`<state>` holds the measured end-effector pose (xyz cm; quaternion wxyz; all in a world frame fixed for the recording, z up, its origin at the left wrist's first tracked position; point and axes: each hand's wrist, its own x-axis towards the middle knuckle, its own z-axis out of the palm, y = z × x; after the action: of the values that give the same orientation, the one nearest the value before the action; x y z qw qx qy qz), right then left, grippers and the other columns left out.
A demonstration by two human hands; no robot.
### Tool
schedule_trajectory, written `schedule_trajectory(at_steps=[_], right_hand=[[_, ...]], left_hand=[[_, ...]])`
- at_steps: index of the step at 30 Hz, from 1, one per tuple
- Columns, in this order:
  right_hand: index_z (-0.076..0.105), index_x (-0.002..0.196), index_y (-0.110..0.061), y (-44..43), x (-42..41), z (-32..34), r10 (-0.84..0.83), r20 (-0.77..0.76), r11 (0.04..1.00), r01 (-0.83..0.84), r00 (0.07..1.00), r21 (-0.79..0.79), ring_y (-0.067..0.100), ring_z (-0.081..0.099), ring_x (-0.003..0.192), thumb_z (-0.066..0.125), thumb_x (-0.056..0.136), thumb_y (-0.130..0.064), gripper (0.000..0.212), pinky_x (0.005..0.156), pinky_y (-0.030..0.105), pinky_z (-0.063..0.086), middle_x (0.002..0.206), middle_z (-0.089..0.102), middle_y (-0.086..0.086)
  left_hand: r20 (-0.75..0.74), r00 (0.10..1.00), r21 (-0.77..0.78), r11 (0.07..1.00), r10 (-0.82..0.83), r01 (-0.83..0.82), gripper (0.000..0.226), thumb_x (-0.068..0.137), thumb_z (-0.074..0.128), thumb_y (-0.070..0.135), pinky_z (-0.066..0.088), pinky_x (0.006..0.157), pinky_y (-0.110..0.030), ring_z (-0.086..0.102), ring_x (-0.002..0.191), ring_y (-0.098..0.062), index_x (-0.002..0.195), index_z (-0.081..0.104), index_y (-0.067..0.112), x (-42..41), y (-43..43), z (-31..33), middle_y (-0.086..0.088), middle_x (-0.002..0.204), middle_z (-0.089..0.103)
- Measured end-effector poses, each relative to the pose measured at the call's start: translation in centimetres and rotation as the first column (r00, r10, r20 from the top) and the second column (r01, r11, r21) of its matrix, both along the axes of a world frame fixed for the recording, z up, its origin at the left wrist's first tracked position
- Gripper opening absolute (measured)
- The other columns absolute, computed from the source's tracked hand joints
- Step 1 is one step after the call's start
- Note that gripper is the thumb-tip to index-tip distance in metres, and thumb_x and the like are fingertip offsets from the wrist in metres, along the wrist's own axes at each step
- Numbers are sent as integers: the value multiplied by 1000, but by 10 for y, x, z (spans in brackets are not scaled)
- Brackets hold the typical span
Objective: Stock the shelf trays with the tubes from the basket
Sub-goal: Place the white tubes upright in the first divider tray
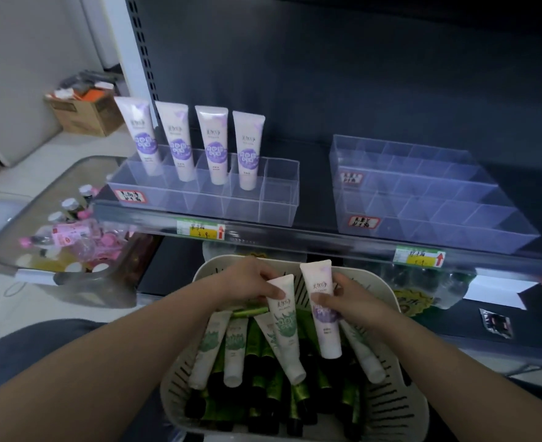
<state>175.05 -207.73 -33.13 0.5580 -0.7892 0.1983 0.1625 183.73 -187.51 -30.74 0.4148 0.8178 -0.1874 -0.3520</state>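
Basket (180, 393) at six o'clock: left hand (247, 280) pinches a green tube (284, 327) by its crimp, right hand (349, 301) grips a purple tube (323, 317). Likely light, soft, slick; hold mid-body.

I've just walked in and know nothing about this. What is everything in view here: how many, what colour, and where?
Shelf: one, dark, across the middle.
Left tray: one, clear, shelf's left.
Shelved tubes: four, white with purple print, upright in the left tray's back row.
Right tray: one, clear, shelf's right.
Price labels: two, yellow-green, shelf's front edge.
Basket: one, cream, below the shelf.
Basket tubes: several white with green print, many dark green, lying in the basket.
Bin: one, grey, left, holding pink bottles.
Cardboard box: one, brown, far-left floor.
Left grip: the person's hand, holding a green-print tube above the basket.
Right grip: the person's hand, holding a purple-print tube beside it.
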Motion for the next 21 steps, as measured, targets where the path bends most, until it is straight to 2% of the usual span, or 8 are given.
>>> schedule_trajectory(at_steps=[3, 5, 8, 10, 12, 15, 17, 21], right_hand=[[55, 117, -22, 14, 1, 16, -26, 85, 1000, 25, 996, 19, 18, 66, 97, 62, 89, -29, 30, 82, 36, 54, 109, 67, 2], [54, 116, -24, 24, 4, 28, -14, 129, 1000, 11, 992, 24, 16, 66, 97, 58, 92, -32, 26, 79, 31, 53, 110, 67, 1], [56, 115, -26, 37, 9, 47, -6, 211, 1000, 2, 978, 18, 13, 66, 98, 56, 92, -33, 24, 83, 32, 53, 110, 68, -2], [56, 113, -28, 44, 15, 61, 1, 253, 1000, -5, 967, 16, 11, 66, 95, 56, 93, -31, 21, 76, 28, 54, 109, 68, -4], [55, 113, -27, 51, 20, 77, 8, 284, 1000, -16, 959, 26, 12, 67, 91, 57, 92, -26, 20, 68, 25, 54, 105, 68, -3], [55, 110, -24, 58, 29, 99, -12, 332, 997, -16, 943, 81, 17, 69, 88, 61, 90, -18, 22, 66, 28, 56, 102, 69, 2], [56, 110, -22, 62, 37, 113, -17, 358, 996, -18, 934, 93, 19, 70, 87, 63, 88, -15, 24, 65, 29, 57, 100, 70, 4], [59, 105, -25, 66, 55, 135, -1, 422, 995, -40, 907, 89, 18, 70, 87, 58, 92, -20, 14, 71, 36, 59, 99, 70, 2]], left_hand=[[52, 998, 2, 1000, -19, 18, 23, 81, 71, 20, 48, 70, -16, 65, 86, -11, 103, 72, 12, 3, 15, 20, 1, 96, 72], [58, 998, -25, 1000, 10, -8, 24, 84, 69, 19, 49, 68, -12, 65, 85, -9, 106, 70, 9, 5, 23, 32, -1, 97, 71], [91, 995, -64, 997, 50, -44, 18, 86, 67, 18, 48, 63, -9, 65, 82, -9, 101, 72, 9, 7, 37, 51, 1, 91, 71], [118, 992, -77, 996, 55, -46, 17, 87, 65, 18, 49, 64, -9, 65, 81, -8, 100, 72, 10, 10, 48, 65, 1, 89, 71], [133, 989, -87, 995, 65, -54, 17, 88, 64, 17, 52, 72, -15, 66, 85, -11, 101, 71, 11, 14, 60, 79, -1, 94, 73], [161, 982, -119, 989, 103, -84, 12, 86, 66, 14, 55, 85, -30, 68, 92, -19, 94, 73, 11, 21, 79, 101, -5, 95, 74], [184, 973, -141, 984, 138, -113, 10, 84, 68, 11, 56, 83, -29, 69, 89, -19, 92, 73, 8, 27, 89, 114, -6, 94, 74], [264, 949, -119, 982, 175, -148, 10, 83, 69, 8, 55, 68, -18, 67, 82, -18, 91, 73, 6, 39, 107, 138, -7, 91, 73]])
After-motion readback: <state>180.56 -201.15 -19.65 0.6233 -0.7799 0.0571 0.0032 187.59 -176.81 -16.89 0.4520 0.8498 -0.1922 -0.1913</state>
